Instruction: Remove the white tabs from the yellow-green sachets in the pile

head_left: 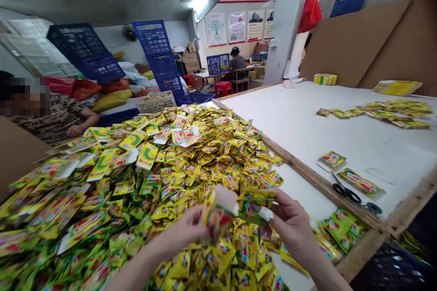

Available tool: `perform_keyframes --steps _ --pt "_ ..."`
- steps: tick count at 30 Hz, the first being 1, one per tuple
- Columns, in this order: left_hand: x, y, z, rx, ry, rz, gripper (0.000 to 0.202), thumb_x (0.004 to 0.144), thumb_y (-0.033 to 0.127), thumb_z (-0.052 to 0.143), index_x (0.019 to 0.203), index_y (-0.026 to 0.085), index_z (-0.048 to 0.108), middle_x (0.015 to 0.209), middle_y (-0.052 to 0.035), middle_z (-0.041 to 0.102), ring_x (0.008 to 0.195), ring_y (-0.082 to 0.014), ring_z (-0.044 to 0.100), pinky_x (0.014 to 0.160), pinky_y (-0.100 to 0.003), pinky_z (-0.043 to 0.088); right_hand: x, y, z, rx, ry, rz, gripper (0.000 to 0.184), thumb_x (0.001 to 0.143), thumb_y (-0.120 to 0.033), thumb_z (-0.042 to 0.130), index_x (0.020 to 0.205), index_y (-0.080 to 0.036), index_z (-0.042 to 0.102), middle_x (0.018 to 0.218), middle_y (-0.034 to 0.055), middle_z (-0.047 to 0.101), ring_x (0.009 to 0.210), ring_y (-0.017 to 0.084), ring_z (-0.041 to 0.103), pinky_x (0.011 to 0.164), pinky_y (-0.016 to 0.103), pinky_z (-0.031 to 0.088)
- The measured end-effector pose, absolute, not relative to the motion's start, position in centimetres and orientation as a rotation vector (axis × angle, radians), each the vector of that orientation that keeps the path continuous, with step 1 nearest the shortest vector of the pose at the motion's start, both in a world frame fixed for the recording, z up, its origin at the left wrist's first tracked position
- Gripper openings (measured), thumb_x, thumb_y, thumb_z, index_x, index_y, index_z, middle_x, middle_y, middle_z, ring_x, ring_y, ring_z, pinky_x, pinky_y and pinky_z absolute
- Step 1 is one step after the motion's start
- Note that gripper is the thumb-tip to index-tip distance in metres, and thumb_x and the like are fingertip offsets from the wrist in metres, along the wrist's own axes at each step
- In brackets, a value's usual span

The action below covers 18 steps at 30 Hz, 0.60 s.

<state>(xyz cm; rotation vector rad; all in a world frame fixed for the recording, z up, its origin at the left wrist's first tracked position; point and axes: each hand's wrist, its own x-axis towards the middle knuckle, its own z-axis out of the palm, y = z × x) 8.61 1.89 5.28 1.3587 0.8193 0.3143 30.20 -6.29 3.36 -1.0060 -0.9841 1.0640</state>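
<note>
My left hand [196, 223] grips a small printed carton [218, 211] with its white end flap open; motion blurs it. Just right of it, my right hand [288, 218] pinches yellow-green sachets [251, 204] between thumb and fingers, close to the carton's open end. A bit of white shows at the thumb. Both hands are above a large heap of yellow sachets [205, 163]. Green sachets [146, 191] lie in the heap to the left. Flattened and opened cartons [102, 163] are strewn over the heap's left side.
A wooden ledge [293, 161] divides the heap from a white tabletop [293, 113]. Scissors [346, 192], a tape roll [373, 208] and packed cartons [399, 111] lie there. A co-worker [51, 113] sits at the left. Blue crates [159, 61] are stacked behind; another person [236, 63] sits farther back.
</note>
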Motion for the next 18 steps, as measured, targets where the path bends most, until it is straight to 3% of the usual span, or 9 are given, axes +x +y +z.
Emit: perform_keyframes --steps 4,7,10,14,18 --pt "6.1 -4.9 3.8 1.027 0.735 0.362 0.041 0.062 0.014 0.064 0.101 0.02 0.056 0.094 -0.0008 0.065 0.09 -0.0195 0.06 0.082 -0.03 0.044 25.6 -6.1 5.1 -0.992 -1.34 1.004 0.012 0.081 -0.024 0.057 0.092 -0.022 0.059 0.078 0.0023 0.058 0.059 0.013 0.055 0.051 0.023 0.047" --pt "4.4 -6.7 3.1 0.988 0.778 0.424 0.039 0.065 0.027 0.07 0.101 0.021 0.057 0.09 -0.0003 0.066 0.088 -0.0185 0.06 0.083 -0.029 0.043 23.8 -6.5 5.4 -1.063 -1.661 0.888 0.017 0.08 -0.014 0.051 0.093 -0.021 0.059 0.085 0.0038 0.058 0.075 0.017 0.054 0.065 0.027 0.046" --pt "3.1 -7.3 2.2 0.963 0.79 0.521 0.046 0.059 0.036 0.076 0.097 0.019 0.057 0.085 -0.0016 0.066 0.08 -0.0179 0.06 0.079 -0.029 0.044 23.2 -6.8 5.2 -1.13 -1.725 0.873 0.021 0.078 -0.01 0.05 0.093 -0.021 0.058 0.082 0.0019 0.056 0.072 0.015 0.052 0.062 0.025 0.043" --pt "2.6 -8.0 1.6 0.94 0.806 0.579 0.056 0.057 0.047 0.076 0.099 0.017 0.055 0.089 -0.006 0.065 0.089 -0.0216 0.059 0.083 -0.032 0.044 23.1 -6.8 5.4 -1.107 -1.751 1.026 0.017 0.08 -0.009 0.049 0.088 -0.02 0.057 0.076 -0.0015 0.053 0.062 0.011 0.049 0.054 0.021 0.038" --pt "2.9 -8.6 1.1 1.009 0.843 0.503 0.066 0.058 0.049 0.075 0.11 0.016 0.049 0.099 -0.0098 0.065 0.095 -0.025 0.059 0.087 -0.036 0.043 23.1 -7.1 7.0 -1.119 -2.021 0.961 0.031 0.072 0.004 0.046 0.087 -0.02 0.058 0.08 -0.0023 0.054 0.074 0.011 0.051 0.066 0.021 0.038"
